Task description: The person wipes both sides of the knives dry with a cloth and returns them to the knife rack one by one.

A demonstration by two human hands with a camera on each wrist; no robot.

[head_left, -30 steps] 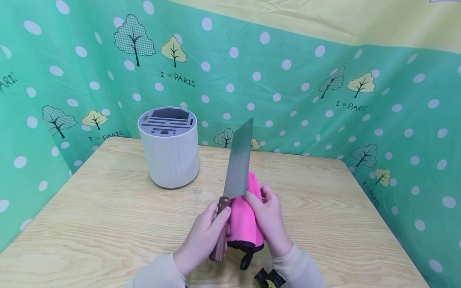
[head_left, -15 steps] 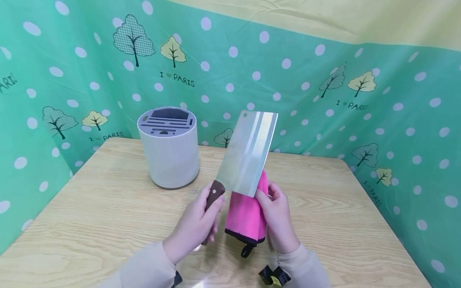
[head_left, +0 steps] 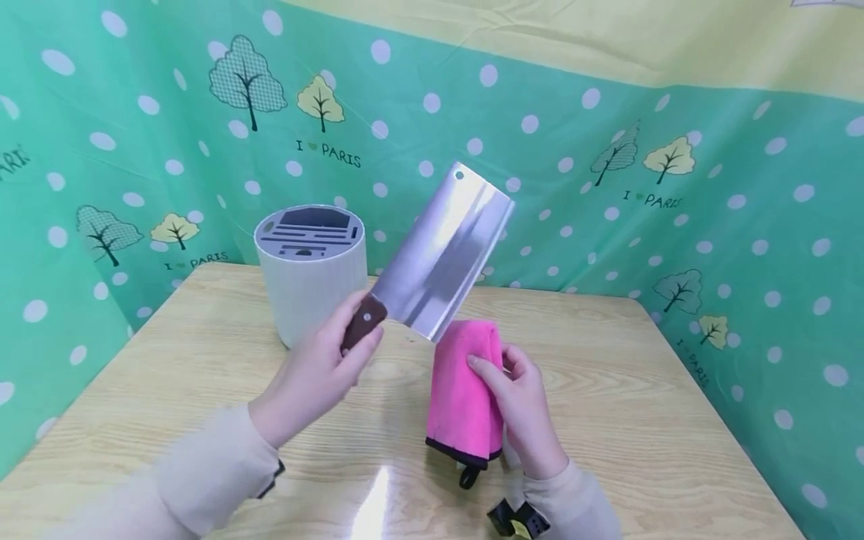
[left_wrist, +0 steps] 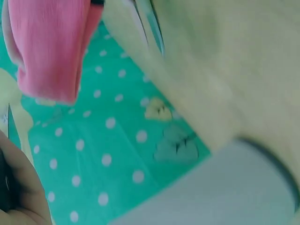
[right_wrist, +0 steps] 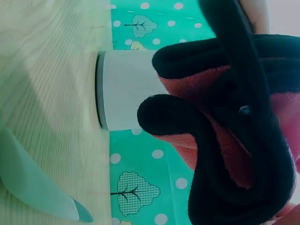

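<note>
While a person's left hand (head_left: pixel 307 375) grips a cleaver (head_left: pixel 442 255) by its brown riveted handle (head_left: pixel 365 322) at the centre of the head camera's frame, fingers curled round it, the right hand (head_left: pixel 525 409) pinches a folded pink cloth (head_left: pixel 461 390) just right of lower centre. From where I stand, the broad steel blade slants toward the upper right, a round hole near its top corner and bands of light running along it. Its lower corner sits right at the cloth's top edge; whether the two touch, I cannot tell. The right thumb lies across the front of the cloth, held nearly upright with black trim and a black loop (head_left: pixel 469 477) at its bottom end. At centre left, a pale round holder (head_left: pixel 310 292) with a grey slotted top stands on a wood-grain table (head_left: pixel 607 360), partly covered by the left hand. Behind hangs a green polka-dot curtain (head_left: pixel 574 247) printed with trees and "PARIS." At lower left of the right wrist view shows a pale green object (right_wrist: pixel 35 180), too unclear to name.
</note>
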